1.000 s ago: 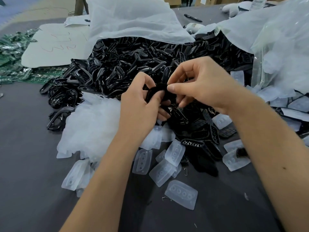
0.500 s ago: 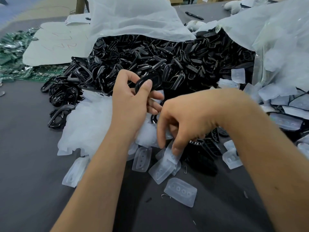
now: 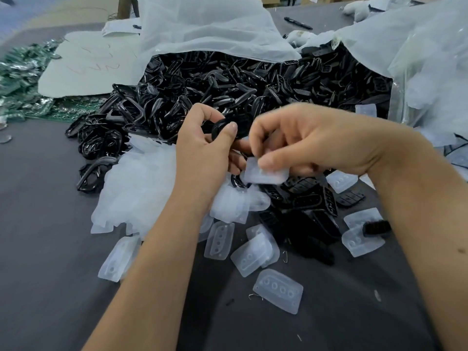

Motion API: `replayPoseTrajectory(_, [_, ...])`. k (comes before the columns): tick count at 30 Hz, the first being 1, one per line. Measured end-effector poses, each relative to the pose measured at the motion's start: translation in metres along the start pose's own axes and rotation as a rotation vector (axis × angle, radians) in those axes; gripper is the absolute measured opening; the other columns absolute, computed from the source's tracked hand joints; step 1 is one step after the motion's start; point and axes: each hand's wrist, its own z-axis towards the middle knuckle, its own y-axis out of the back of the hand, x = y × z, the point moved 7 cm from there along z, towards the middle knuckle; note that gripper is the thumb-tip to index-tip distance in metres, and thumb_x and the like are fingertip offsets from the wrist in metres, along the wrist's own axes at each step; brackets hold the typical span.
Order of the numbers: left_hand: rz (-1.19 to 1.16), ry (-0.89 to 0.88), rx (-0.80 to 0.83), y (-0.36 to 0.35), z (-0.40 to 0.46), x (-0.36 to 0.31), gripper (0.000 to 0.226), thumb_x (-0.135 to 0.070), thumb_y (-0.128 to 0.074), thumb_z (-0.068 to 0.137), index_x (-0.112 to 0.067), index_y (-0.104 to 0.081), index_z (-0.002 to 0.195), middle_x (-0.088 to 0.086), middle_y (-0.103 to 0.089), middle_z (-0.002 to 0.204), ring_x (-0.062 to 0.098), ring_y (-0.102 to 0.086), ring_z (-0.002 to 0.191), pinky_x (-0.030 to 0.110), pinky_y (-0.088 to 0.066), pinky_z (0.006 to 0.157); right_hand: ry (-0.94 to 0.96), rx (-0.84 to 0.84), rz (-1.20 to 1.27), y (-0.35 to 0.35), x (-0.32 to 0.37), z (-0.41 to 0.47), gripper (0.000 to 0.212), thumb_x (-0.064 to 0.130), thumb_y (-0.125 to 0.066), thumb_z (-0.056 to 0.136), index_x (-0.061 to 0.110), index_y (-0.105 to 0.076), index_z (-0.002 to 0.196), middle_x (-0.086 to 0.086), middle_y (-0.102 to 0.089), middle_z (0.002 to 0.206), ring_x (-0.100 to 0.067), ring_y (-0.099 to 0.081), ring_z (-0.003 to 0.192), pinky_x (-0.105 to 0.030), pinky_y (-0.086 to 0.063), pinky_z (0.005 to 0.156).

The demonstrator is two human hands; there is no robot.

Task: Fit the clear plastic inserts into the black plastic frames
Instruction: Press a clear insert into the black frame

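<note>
Insert [image 3: 266,174] now up off the table [image 3: 50,249], pinched in right hand [image 3: 311,145]; half a second back, still down among the loose ones. Frame [image 3: 222,127] gripped in left hand [image 3: 202,153], just beside, not touching.
</note>
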Motion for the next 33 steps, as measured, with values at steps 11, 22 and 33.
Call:
replayPoseTrajectory(11, [-0.021, 0.051, 0.035, -0.005, 0.002, 0.005, 0.010, -0.007, -0.055, 0.105, -0.015, -0.050, 0.100, 0.011, -0.073, 0.067, 0.021, -0.060, 0.044, 0.025, -0.044, 0.040, 0.077, -0.372, 0.163, 0.029, -0.019, 0.001, 0.034, -0.004, -0.076, 0.089, 0.007, -0.065, 0.118, -0.016, -0.076, 0.084, -0.020, -0.067, 0.062, -0.020, -0.045, 0.042])
replayPoseTrajectory(22, [-0.020, 0.079, 0.055, -0.006, 0.001, 0.008, 0.015, -0.003, -0.051, 0.103, -0.016, -0.056, 0.108, 0.013, -0.077, 0.074, 0.020, -0.063, 0.047, 0.024, -0.046, 0.043, 0.101, -0.445, 0.145, 0.031, -0.018, 0.002, 0.016, -0.002, -0.076, 0.090, 0.004, -0.063, 0.084, -0.016, -0.074, 0.079, -0.018, -0.064, 0.055, -0.020, -0.043, 0.040])
replayPoseTrajectory(33, [-0.010, 0.057, 0.083, -0.007, 0.001, 0.006, 0.017, -0.005, -0.051, 0.105, -0.017, -0.060, 0.112, 0.013, -0.076, 0.075, 0.019, -0.063, 0.049, 0.024, -0.047, 0.045, 0.114, -0.631, 0.049, 0.046, -0.020, -0.001, 0.007, 0.007, -0.076, 0.093, 0.012, -0.076, 0.087, -0.014, -0.064, 0.078, -0.017, -0.053, 0.062, -0.022, -0.041, 0.044])
